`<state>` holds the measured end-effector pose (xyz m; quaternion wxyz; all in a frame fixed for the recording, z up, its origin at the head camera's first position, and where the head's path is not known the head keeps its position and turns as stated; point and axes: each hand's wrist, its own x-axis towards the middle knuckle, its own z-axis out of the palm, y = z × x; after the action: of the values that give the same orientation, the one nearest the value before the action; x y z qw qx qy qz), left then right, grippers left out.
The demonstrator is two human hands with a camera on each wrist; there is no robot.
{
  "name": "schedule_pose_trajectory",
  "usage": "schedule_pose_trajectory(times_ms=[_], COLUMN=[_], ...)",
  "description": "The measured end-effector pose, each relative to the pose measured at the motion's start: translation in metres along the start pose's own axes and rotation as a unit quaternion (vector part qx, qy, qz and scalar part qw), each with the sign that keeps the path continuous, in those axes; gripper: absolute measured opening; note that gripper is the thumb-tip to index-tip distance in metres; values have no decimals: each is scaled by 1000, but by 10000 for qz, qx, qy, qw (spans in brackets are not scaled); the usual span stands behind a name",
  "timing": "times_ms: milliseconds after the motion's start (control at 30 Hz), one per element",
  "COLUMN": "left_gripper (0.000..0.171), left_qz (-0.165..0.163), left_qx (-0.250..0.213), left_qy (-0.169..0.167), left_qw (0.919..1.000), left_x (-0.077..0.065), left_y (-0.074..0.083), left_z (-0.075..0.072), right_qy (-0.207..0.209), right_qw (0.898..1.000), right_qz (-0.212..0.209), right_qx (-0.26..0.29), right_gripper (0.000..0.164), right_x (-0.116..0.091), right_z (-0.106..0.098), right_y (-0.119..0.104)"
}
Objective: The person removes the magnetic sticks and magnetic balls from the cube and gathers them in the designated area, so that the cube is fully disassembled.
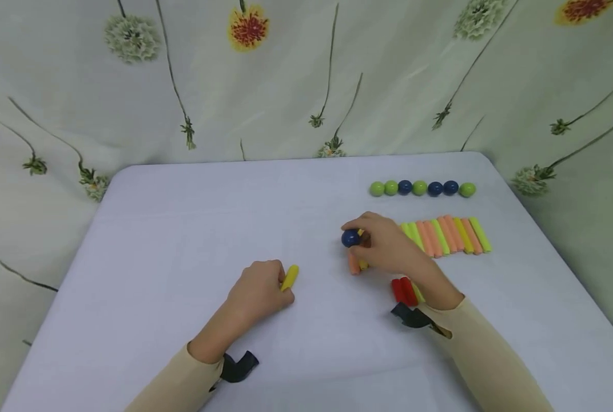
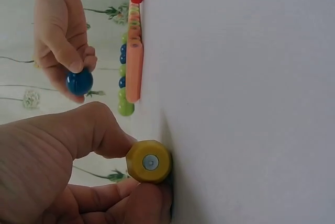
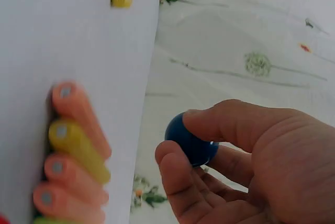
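My left hand (image 1: pixel 259 289) pinches a short yellow stick (image 1: pixel 290 277) between thumb and fingers, close over the white table. A round grey disc (image 2: pixel 151 162) shows in the stick's end in the left wrist view. To the right, my right hand (image 1: pixel 389 246) holds a glossy dark blue ball (image 1: pixel 350 238) between thumb and fingertips, raised above the table. Under that hand, an orange stick (image 1: pixel 354 263) shows at the left end of a row of sticks, and part of the row is hidden by the hand.
Orange, yellow and lime sticks (image 1: pixel 453 233) lie side by side on the right. Behind them runs a line of green and blue balls (image 1: pixel 419 187). Red sticks (image 1: pixel 404 291) lie by my right wrist. A flowered cloth (image 1: pixel 286 86) hangs behind the table (image 1: pixel 193 229).
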<state>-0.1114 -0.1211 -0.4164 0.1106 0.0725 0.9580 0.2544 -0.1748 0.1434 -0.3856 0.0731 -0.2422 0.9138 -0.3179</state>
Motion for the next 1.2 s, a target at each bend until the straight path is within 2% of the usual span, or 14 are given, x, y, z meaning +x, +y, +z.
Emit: schedule_pose_trajectory(times_ms=[133,233,367,500,600,733,833,1000,1200], left_gripper=[12,12,12,12,11,12,14,15,14], left_qz=[25,7,3,21,63,104,82,48,85], left_qx=[16,30,10,-67,-95,-31,7,-2,20], left_qy=[6,0,10,33,80,141,141,118,137], left_qw=[10000,10000,10000,10000,9999,9998,9999,9999,9999], left_x=[0,-1,-2,-3,-3,-4,-5,-3,0], left_y=[0,-2,-4,-4,-4,-4,-5,-5,-4], left_z=[2,3,3,4,5,7,8,9,7], right_qy=[641,1208,1791,2069,2081,1852,1628,1634,1715], right_qw=[9950,9837,9634,9440,9323,9211,9182,9227,9289], right_qz=[737,1319,1986,2570,2955,3415,3604,3492,3272], right_qx=[-184,-185,-186,-55,129,254,248,5,-242], right_gripper=[42,42,49,58,61,59,58,52,53], right_x=[-4,-7,-9,-14,-20,-24,-24,-21,-16], right_z=[-36,-65,-105,-139,-154,-160,-156,-147,-144], right_y=[36,67,108,151,180,214,234,251,252])
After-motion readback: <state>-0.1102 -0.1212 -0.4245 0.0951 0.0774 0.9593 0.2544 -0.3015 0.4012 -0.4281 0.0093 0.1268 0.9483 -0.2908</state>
